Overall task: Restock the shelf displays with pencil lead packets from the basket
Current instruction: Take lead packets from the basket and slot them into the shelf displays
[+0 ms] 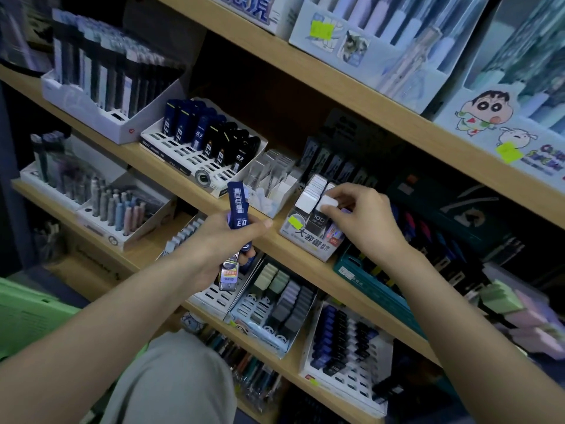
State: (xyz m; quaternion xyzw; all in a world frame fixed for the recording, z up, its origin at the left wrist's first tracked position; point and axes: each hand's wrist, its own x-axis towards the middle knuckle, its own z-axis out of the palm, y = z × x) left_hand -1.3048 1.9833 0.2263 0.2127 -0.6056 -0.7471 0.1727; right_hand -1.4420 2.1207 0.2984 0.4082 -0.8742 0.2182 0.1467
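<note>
Held blue packet (pixel 240 209) shows "03", upside down. Dark packets (pixel 211 142) in the white tray (pixel 180 152) read "03" too. Display box (pixel 308 240) front says "大容量", with "100" just above.

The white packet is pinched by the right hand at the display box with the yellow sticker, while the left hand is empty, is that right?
Not quite. The left hand is not empty: it grips a bunch of packets, mostly dark blue, as the head view shows. The rest holds: the right hand pinches the white packet at the display box with the yellow sticker.
</note>
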